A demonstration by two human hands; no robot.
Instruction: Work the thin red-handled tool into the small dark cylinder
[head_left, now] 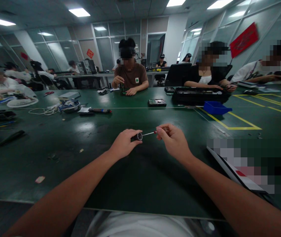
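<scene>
My left hand (124,144) is closed around a small dark round part (140,136), pinched between thumb and fingers, with its ringed open end facing right. In my right hand (173,140) is a thin screwdriver (148,134) with a red collar. Its metal shaft points left, and the tip reaches the ringed end of the round part; how deep it sits I cannot tell. Both hands are just above the green tabletop (140,184), in front of my body. My right fingers hide most of the screwdriver's handle.
Across the table a person in a brown shirt works beyond a hard drive (157,102). A blue tray (217,107) and a long black housing (201,95) lie at the back right. Another screwdriver (12,136) lies left, near coiled cables (67,106). A pixelated flat item (241,168) is on the right.
</scene>
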